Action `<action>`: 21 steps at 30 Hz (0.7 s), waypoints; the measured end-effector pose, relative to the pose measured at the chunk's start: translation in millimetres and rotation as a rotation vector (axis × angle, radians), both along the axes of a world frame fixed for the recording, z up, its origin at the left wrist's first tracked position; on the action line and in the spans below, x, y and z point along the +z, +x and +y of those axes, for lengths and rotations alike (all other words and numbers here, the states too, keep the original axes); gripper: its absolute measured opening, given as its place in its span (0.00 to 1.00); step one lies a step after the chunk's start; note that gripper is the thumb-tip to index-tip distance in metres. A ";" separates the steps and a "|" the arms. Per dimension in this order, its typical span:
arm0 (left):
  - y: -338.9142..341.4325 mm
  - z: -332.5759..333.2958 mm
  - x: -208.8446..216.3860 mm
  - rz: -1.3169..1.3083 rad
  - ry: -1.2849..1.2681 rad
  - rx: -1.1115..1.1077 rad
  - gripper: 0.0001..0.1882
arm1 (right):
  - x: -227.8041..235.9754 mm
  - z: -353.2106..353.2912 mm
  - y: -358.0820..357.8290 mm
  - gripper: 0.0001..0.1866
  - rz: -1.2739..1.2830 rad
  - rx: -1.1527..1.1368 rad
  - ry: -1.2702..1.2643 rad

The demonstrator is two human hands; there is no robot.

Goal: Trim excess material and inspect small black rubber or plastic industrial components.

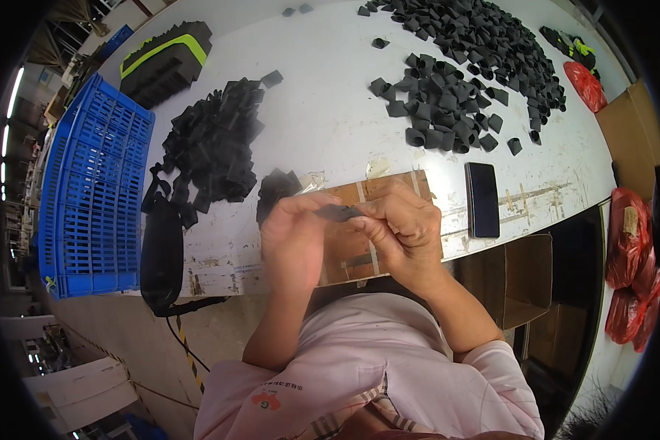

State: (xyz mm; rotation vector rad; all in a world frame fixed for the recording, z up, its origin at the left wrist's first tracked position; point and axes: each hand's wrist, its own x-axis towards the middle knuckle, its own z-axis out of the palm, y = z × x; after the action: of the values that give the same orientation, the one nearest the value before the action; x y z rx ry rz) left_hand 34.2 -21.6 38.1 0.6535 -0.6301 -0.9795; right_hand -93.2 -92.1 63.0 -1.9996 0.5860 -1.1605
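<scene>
Over a brown cardboard sheet (345,253) at the table's near edge, both my hands hold one small dark grey, flat, fabric-like piece (337,213). My left hand (295,238) pinches its left end, fingers partly hidden. The right end sits between the thumb and fingers of my right hand (403,231). Just beyond my left hand lies a small stack of similar dark pieces (277,188). A larger heap of flat dark pieces (214,143) spreads farther left. At the far right is a big pile of short dark tube-shaped pieces (447,95).
A blue plastic crate (99,191) stands at the left edge, beside a long black object (163,253). Right of my hands lies a black phone (482,200). Dark bundles with a yellow-green band (167,62) sit far left. Red plastic bags (629,238) and a cardboard box (633,136) line the right.
</scene>
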 end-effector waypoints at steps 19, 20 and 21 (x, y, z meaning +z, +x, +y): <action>13.6 -5.0 21.3 -0.771 0.282 0.022 0.05 | -5.1 -2.8 0.4 0.08 0.150 -0.044 -0.258; 14.6 -6.6 22.1 -0.755 0.346 -0.056 0.05 | -7.0 -1.9 0.9 0.08 0.128 -0.089 -0.304; 17.5 -8.4 21.9 -0.741 0.406 -0.138 0.04 | -8.4 -1.7 2.4 0.08 0.134 -0.080 -0.291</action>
State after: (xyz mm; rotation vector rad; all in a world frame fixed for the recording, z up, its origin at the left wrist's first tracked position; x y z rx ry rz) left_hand 51.6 -30.1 60.0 1.3758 -1.1481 -0.9941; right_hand -90.7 -93.8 54.6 -2.3339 0.5961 -1.2240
